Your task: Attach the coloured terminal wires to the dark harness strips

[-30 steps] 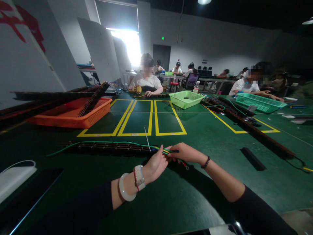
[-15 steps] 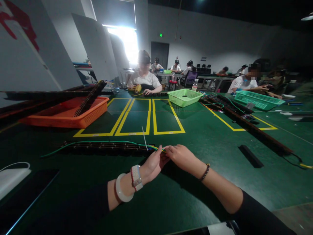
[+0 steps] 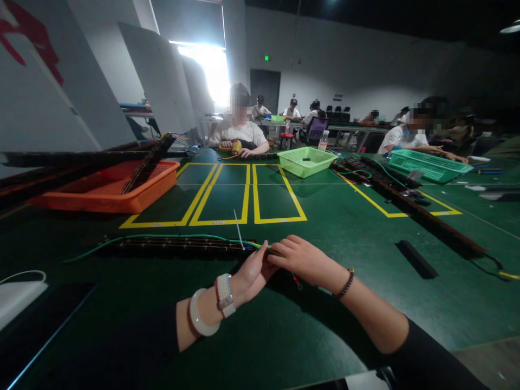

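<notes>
A long dark strip (image 3: pixel 174 247) lies across the table before me, with a green wire (image 3: pixel 195 235) running along its top. At its right end a white cable tie (image 3: pixel 238 230) sticks up around the wires. My left hand (image 3: pixel 254 271) is closed on the wire bundle just right of the tie, thumb on top. Against its fingertips, my right hand (image 3: pixel 304 262) is closed on the same wires, which are mostly hidden by the fingers. Below the right hand hangs a red wire end (image 3: pixel 298 283) with a ring terminal.
An orange basket (image 3: pixel 140 200) holding dark strips stands at left. Ahead are a light green basket (image 3: pixel 306 165) and a teal basket (image 3: pixel 430 167). A long strip (image 3: pixel 439 222) and a short black piece (image 3: pixel 416 260) lie at right. A co-worker (image 3: pixel 239 130) sits opposite.
My right hand has turned and shifted slightly right along the wires, with its knuckles raised. The red wire end with the ring terminal now shows below it. My left hand has hardly moved.
</notes>
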